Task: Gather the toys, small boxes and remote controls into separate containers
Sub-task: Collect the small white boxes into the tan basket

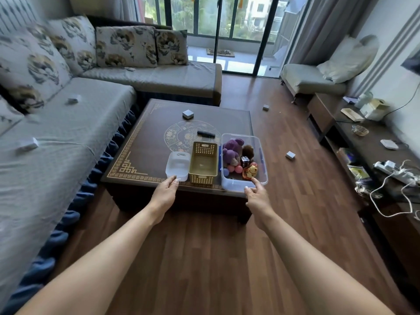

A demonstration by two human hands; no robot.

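Both bare arms reach forward over the wooden floor [204, 258]. The left hand [164, 193] has a loose, empty grip at the small clear tub [178, 165]; the right hand [258, 197] is spread wide at the near rim of the large clear bin [236, 185], perhaps touching it. That bin holds the toys, partly hidden behind its walls. Between tub and bin sits an empty beige basket [203, 163]. Farther on the dark counter [145, 142] lie a black remote [205, 134] and a small grey box [188, 114]. Blurred boxes dot the sofa [68, 133].
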